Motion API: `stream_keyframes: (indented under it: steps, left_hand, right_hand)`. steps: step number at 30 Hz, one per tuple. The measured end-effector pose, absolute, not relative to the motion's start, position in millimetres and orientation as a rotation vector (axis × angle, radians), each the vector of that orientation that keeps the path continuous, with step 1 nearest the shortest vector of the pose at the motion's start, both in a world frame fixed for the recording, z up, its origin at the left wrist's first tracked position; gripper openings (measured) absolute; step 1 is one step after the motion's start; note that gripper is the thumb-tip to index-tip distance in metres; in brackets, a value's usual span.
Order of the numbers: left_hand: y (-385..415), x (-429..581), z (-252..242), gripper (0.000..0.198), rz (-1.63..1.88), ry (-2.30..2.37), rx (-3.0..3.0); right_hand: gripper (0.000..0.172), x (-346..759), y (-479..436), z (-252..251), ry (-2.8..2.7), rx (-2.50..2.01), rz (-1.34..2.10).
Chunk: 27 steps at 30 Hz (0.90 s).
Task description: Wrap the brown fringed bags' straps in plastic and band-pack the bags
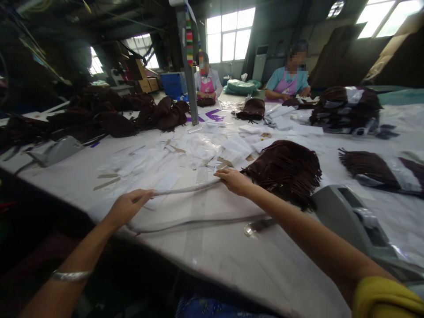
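Observation:
A long thin strap, greyish as if wrapped in clear film, runs between my two hands just above the white table. My left hand pinches it at the left, near the table's front edge. Farther right, my right hand has its fingers closed on the strap, beside a dark brown fringed bag. The strap loops back below my left hand and passes under my right forearm. Near there lies a shiny round metal piece; whether it joins the strap, I cannot tell.
A grey tape dispenser stands at right, another at left. Clear film and paper scraps cover the middle. Brown bags are heaped at left; wrapped fringed bundles lie at right. A post rises behind; two people work across the table.

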<state>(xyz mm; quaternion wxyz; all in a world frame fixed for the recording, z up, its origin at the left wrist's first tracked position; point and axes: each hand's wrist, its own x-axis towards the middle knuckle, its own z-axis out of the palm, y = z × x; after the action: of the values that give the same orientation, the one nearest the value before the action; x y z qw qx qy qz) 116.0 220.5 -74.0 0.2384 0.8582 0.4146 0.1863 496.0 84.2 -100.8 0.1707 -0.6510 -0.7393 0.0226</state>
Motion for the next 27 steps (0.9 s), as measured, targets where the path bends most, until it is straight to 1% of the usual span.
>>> stream_keyframes:
  steps: [2,5,8,11,15,19,24,27]
  left_hand:
    - [214.9,113.2,-76.5,0.046,0.548,1.076,2.364]
    - [208.3,109.2,-84.3,0.044,0.558,1.025,2.439]
    - [205.8,106.6,-93.9,0.049,0.409,1.156,2.515]
    - [202.8,111.9,-98.8,0.051,0.209,1.22,2.589]
    - [192.2,141.9,-94.3,0.057,0.224,1.169,2.702]
    - [189.2,183.0,-90.9,0.06,0.093,1.109,2.561]
    - [205.6,213.5,-94.1,0.051,0.032,0.911,2.44]
    - [216.0,218.6,-94.3,0.042,0.022,1.002,2.508]
  right_hand:
    - [0.031,502.2,99.9,-109.4,-2.157,-1.901,0.089]
    - [0.022,510.5,109.4,-114.5,-2.207,-1.902,0.139]
    - [0.016,515.0,108.7,-113.0,-2.221,-1.879,0.15]
    - [0.019,517.3,104.0,-113.2,-2.195,-1.85,0.128]
    - [0.023,519.1,97.4,-122.8,-2.054,-1.763,0.106]
    - [0.027,519.0,94.2,-133.6,-1.94,-1.686,0.113]
    - [0.023,522.5,91.7,-134.5,-1.933,-1.734,0.161]
    - [0.025,532.6,89.1,-131.4,-1.961,-1.847,0.101]
